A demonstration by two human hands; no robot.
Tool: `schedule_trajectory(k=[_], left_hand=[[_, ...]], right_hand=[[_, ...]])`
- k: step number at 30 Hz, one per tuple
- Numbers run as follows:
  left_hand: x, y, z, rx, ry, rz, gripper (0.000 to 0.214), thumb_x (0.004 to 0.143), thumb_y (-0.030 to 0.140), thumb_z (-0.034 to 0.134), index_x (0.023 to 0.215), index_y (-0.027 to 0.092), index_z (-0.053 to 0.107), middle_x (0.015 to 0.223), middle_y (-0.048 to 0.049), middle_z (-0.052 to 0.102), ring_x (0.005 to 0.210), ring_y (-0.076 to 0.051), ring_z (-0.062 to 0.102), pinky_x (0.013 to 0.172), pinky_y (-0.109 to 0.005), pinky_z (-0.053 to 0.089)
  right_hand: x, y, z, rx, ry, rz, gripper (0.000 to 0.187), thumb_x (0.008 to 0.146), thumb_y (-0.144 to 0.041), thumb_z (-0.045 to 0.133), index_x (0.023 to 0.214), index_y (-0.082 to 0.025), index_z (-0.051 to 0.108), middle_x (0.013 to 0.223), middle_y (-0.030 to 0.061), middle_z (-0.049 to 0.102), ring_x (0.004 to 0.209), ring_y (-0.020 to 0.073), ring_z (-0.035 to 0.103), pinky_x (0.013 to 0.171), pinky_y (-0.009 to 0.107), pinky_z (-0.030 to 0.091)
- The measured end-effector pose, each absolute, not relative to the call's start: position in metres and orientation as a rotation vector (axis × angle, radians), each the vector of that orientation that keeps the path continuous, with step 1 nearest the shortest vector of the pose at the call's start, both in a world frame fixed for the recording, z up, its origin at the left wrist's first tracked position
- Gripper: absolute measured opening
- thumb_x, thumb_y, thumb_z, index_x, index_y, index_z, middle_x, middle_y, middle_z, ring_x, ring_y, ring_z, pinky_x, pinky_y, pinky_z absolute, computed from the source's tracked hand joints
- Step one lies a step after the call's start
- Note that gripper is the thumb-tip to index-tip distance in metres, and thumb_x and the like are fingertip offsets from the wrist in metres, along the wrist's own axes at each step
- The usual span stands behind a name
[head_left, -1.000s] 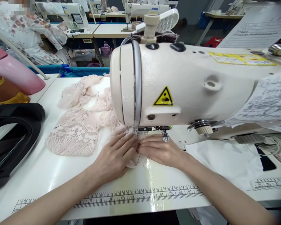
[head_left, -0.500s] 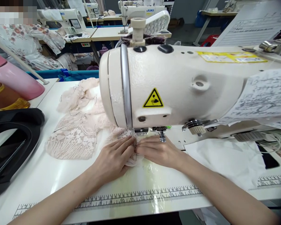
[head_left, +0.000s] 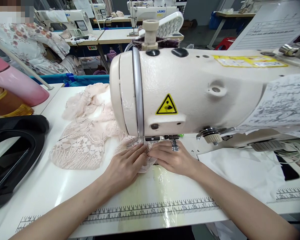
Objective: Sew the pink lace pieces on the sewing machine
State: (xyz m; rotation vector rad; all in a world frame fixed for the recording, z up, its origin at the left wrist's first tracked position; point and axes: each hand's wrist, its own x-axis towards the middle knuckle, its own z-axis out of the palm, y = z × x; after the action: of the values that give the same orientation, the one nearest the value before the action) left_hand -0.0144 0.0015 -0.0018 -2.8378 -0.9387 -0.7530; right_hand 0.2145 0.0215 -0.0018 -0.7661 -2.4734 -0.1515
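Pale pink lace fabric point(head_left: 77, 146) spreads left of the sewing machine point(head_left: 195, 90) and runs in under its needle area. My left hand point(head_left: 125, 165) presses on the lace just in front of the needle, fingers together and thumb tucked low. Close beside it, my right hand point(head_left: 173, 158) has its fingers closed at the fabric's near edge, right of the needle. A small piece of sheer lace shows between the two hands. The machine head and my fingers hide the needle tip and most of the presser foot.
A black oval frame point(head_left: 37, 143), a pink bottle point(head_left: 20, 80) and an amber thread cone point(head_left: 10, 103) stand at left. White cloth point(head_left: 242, 170) lies at right. A printed ruler point(head_left: 130, 213) runs along the table's front. Behind, a person in a floral top point(head_left: 40, 46) sits near other machines.
Both hands have moved slightly forward, with the lace between them drawn a little closer to the needle. The whole view has shifted slightly.
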Motion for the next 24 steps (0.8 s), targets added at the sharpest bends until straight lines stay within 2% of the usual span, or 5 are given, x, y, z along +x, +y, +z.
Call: schedule_trajectory(k=[9,12,17,24], left_hand=[[-0.013,0.005,-0.003,-2.786,-0.932,-0.739,0.024,0.091,0.007,0.045,0.109,0.009,0.061,0.121,-0.0137,0.070,0.115,-0.026,0.066,0.091,-0.040,0.062],[-0.013,0.006,-0.001,-2.773,-0.925,-0.763,0.024,0.090,0.007,0.046,0.108,0.010,0.062,0.119,-0.0129,0.071,0.115,-0.025,0.066,0.094,-0.040,0.061],[-0.016,0.005,0.000,-2.770,-0.883,-0.773,0.023,0.088,0.010,0.050,0.108,0.009,0.063,0.115,-0.0129,0.073,0.114,-0.026,0.067,0.096,-0.042,0.059],[-0.022,0.006,0.003,-2.772,-0.981,-0.739,0.014,0.088,0.012,0.049,0.093,0.010,0.062,0.112,-0.0170,0.073,0.102,-0.026,0.072,0.086,-0.039,0.063]], right_hand=[[0.214,0.025,-0.001,-0.834,-2.468,-0.253,0.017,0.099,-0.019,0.048,0.102,-0.022,0.064,0.092,-0.0018,0.075,0.069,0.0121,0.066,0.066,0.030,0.046],[0.213,0.024,0.000,-0.829,-2.462,-0.220,0.017,0.098,-0.018,0.049,0.102,-0.022,0.065,0.092,-0.0009,0.075,0.073,0.0126,0.066,0.065,0.030,0.047],[0.208,0.025,-0.002,-0.676,-2.492,-0.078,0.019,0.098,-0.016,0.050,0.098,-0.020,0.068,0.091,0.0018,0.075,0.091,0.0149,0.067,0.077,0.029,0.054],[0.196,0.022,-0.009,-0.684,-2.503,-0.071,0.022,0.096,-0.010,0.050,0.096,-0.021,0.070,0.094,0.0009,0.074,0.091,0.0131,0.067,0.088,0.029,0.056]])
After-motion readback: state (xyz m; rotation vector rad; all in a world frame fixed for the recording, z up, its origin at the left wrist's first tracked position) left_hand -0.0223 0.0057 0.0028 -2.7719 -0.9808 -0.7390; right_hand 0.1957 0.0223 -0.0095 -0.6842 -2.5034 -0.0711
